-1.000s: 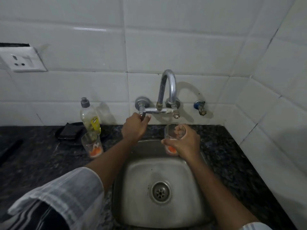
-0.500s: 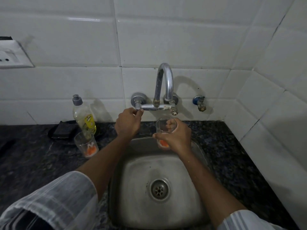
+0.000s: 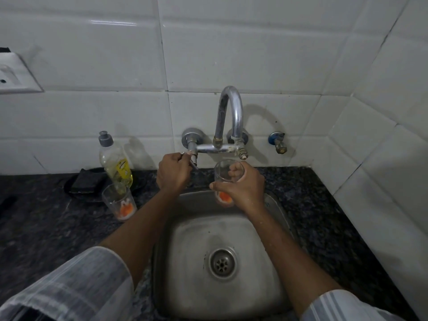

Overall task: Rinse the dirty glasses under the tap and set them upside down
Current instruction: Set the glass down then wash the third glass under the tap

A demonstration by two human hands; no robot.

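Right hand [image 3: 243, 188] is wrapped round a glass [image 3: 228, 179], fingers closed on its far side and thumb across the front, holding it upright w/ mouth up over the back edge of the sink [image 3: 231, 295]. Orange residue sits in its bottom. Left hand [image 3: 172, 172] is clenched on the tap handle [image 3: 193, 162], at approx 9 o'clock from the glass and just beside it.

What the next move turns on: the spout tip [image 3: 242, 155] hangs at 12 o'clock from the glass mouth, just above its far rim and a touch to the right. The glass's long axis runs vertical, so it lines up w/ where water should fall. No stream is visible, so I'd judge the handle hasn't opened the flow yet. Right hand does the positioning; left only needs to twist.

A second glass [image 3: 120, 202] stands upright on the worktop [image 3: 46, 228] at 9 o'clock from the left hand, near the sink's left rim, also w/ orange dregs. Left hand is the nearer one for it. Just behind it stands a soap bottle [image 3: 115, 163], close enough to get knocked on a careless reach.

Room: the basin below is open w/ only the drain [image 3: 222, 262]. The worktop at 3 o'clock of the sink looks bare, probably the easiest spot for upturned glasses, tho the wall closes it in.
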